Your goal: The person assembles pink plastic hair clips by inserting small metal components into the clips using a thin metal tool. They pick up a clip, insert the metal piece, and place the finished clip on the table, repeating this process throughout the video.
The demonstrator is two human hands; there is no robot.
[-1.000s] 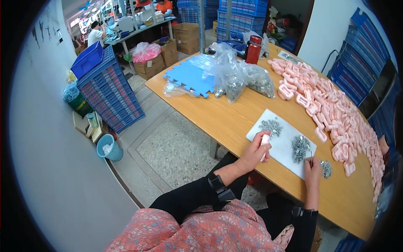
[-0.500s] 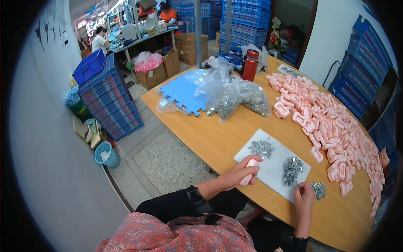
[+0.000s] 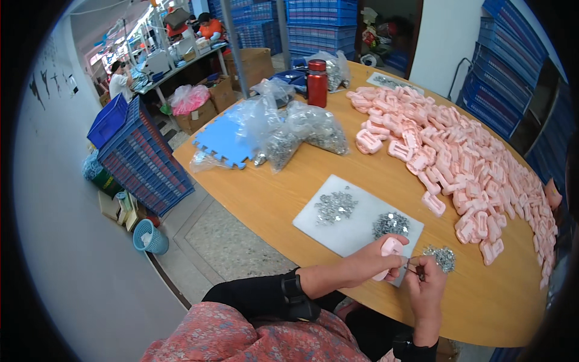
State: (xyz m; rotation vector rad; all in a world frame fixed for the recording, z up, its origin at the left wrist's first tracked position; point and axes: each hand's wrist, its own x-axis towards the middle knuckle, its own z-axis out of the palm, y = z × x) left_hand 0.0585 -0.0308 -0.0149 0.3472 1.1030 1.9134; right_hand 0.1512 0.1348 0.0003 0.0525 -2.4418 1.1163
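A pink plastic piece (image 3: 392,246) with rounded ends is gripped in my left hand (image 3: 369,262), its thumb pressed across it. Close beside it, my right hand (image 3: 426,286) pinches something thin and dark, too small to name, against or very near the pink piece. Both hands are over the near right corner of a white board (image 3: 310,220). On that board lie a spread of small silver metal parts (image 3: 336,207) and a denser heap of metal parts (image 3: 391,224). Another little metal heap (image 3: 441,258) sits on the wood beside my right hand.
Many pink pieces (image 3: 446,151) cover the right of the wooden table (image 3: 259,199). Farther back are bags of metal parts (image 3: 319,130), a blue foam mat (image 3: 223,140) and a red flask (image 3: 316,84). Blue crates (image 3: 148,157) stand left; people work beyond.
My left hand has carried the pink piece rightward to my right hand, which has lifted off the board's edge area toward it. The whole view has shifted, with things appearing farther left.
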